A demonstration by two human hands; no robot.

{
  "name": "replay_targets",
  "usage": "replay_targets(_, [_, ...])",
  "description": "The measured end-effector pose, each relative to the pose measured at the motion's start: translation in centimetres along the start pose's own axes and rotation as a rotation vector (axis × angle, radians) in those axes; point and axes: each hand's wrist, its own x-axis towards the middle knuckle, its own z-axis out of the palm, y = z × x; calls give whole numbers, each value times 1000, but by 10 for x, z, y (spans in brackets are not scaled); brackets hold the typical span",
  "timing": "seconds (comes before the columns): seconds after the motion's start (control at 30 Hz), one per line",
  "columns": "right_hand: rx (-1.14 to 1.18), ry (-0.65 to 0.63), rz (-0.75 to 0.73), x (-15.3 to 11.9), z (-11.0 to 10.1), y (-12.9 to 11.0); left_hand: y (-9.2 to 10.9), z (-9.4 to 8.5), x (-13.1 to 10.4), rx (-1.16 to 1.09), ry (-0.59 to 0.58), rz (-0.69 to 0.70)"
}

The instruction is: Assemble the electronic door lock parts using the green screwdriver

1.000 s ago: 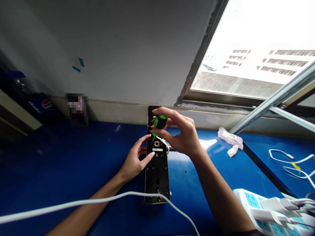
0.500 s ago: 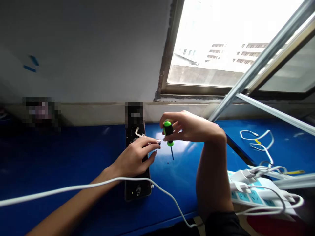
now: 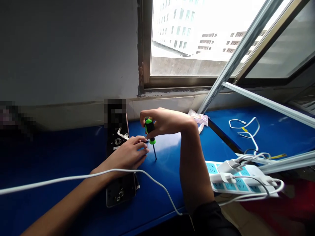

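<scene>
A screwdriver with a ribbed-looking black-and-green handle and slim metal shaft points down at the glossy blue worktop, just right of a long, flat black panel bearing a white wire. The right hand grips the handle; the left hand lies over the panel, fingers curled, whether holding anything I cannot tell. A white cable crosses before the left forearm, and a loaded power strip sits rightward.

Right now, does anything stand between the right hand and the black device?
Partly: the left hand stands between the right hand, holding a screwdriver, and the middle of the device. Toward the device's upper part, nothing visible blocks the way.
</scene>
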Motion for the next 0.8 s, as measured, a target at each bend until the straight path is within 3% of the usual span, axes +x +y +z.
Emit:
replay_targets(0.1, [38,44,-57,-6,-4,-6,1,-9,-15,-15,168,9])
replay_targets(0.23, [150,186,-190,-11,-6,-21,3,-24,-40,-67,292,-129])
replay_targets(0.43, [333,391,-270,-1,4,-46,0,-17,-75,-78,510,-289])
replay_targets(0.57, [277,493,-287,11,12,-55,4,-15,-82,-162,497,-331])
replay_targets(0.8, [248,516,-258,19,19,-54,-1,-24,-86,-176,458,-325])
